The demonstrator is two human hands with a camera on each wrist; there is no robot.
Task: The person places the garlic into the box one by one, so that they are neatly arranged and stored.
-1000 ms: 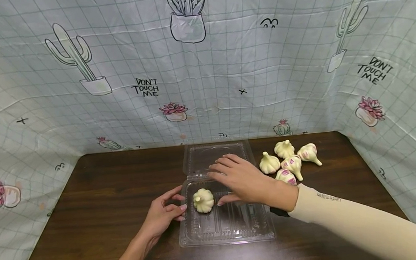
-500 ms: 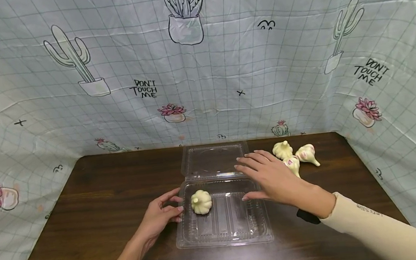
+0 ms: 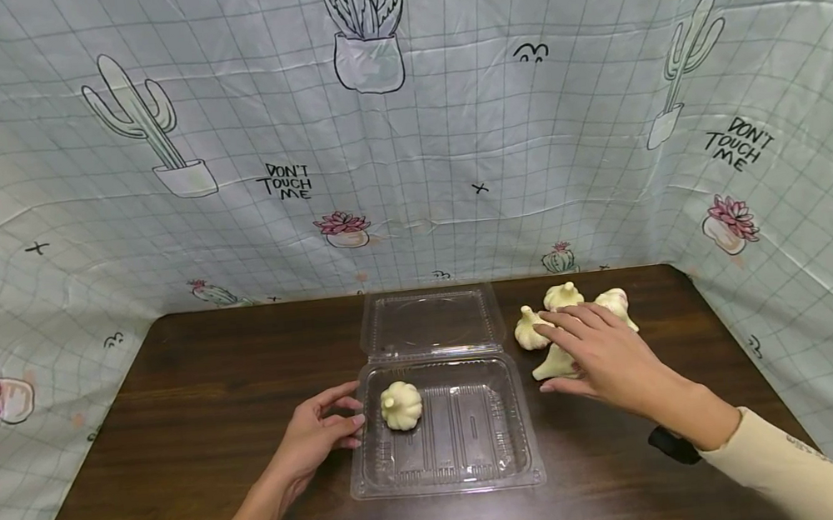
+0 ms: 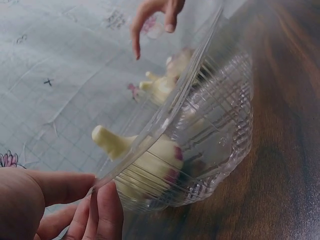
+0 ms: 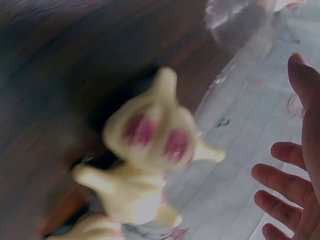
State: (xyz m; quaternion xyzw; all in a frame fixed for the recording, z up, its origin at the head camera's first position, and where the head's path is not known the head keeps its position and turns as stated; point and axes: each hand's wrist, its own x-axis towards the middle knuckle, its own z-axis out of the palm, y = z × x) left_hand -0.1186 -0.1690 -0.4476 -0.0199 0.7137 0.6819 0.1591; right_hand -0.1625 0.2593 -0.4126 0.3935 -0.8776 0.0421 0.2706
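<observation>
A clear plastic clamshell container (image 3: 472,443) lies with its lid folded back on the table, one garlic bulb (image 3: 401,406) sitting at its left side. My left hand (image 3: 311,433) pinches the container's left rim between thumb and fingers, as the left wrist view shows close up. Over the garlic pile to the right hovers my right hand (image 3: 609,352), fingers spread and nothing held. Nearest beneath it is a garlic bulb (image 3: 556,364) with its stem pointing left; the hand partly covers it. In the right wrist view, a purple-marked bulb (image 5: 155,132) appears apart from the fingers.
Other garlic bulbs lie around the right hand: one with an upright stem (image 3: 530,329), one at the back (image 3: 561,296) and one farther right (image 3: 615,306). The container's lid (image 3: 433,321) reaches toward the patterned curtain (image 3: 408,169) behind the dark wooden table (image 3: 231,370).
My right hand has moved right, from above the container to above the garlic pile. The left hand stays at the container's rim, and the bulb inside has not shifted within it.
</observation>
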